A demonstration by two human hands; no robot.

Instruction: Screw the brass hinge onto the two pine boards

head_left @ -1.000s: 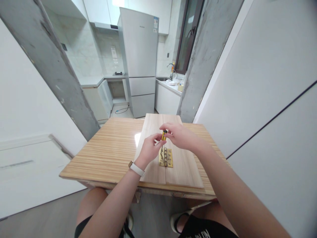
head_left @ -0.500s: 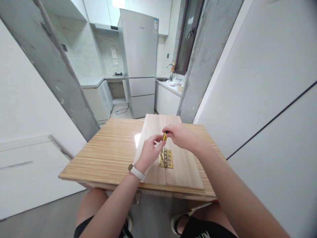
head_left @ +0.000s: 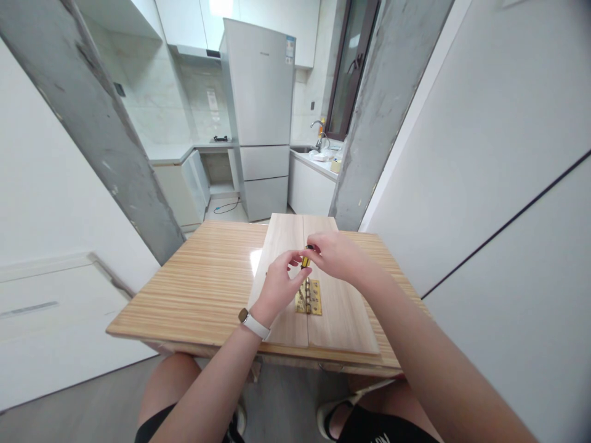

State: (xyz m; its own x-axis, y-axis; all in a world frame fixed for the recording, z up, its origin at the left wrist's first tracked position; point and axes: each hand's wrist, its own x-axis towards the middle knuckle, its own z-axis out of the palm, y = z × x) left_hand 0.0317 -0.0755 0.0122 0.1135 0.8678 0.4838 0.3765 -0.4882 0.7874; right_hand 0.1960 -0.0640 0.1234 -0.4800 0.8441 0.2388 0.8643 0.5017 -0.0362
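Two pale wooden boards (head_left: 341,320) lie side by side on a striped wooden table (head_left: 203,289). A brass hinge (head_left: 311,297) spans their seam. A small yellow and black screwdriver (head_left: 305,258) stands upright over the hinge's left leaf. My right hand (head_left: 336,255) is closed around its handle from the right. My left hand (head_left: 279,284), with a white watch on the wrist, pinches the tool's lower part from the left. The tip is hidden behind my fingers.
I sit at the table's near edge, knees beneath it. Grey concrete pillars (head_left: 96,123) stand left and right of the table's far side. Beyond them are a fridge (head_left: 261,117), kitchen counters and a sink. White panels (head_left: 484,135) close the right side.
The screwdriver has sunk slightly lower between my fingers and my right hand has closed further over its handle. Both hands stay over the hinge.
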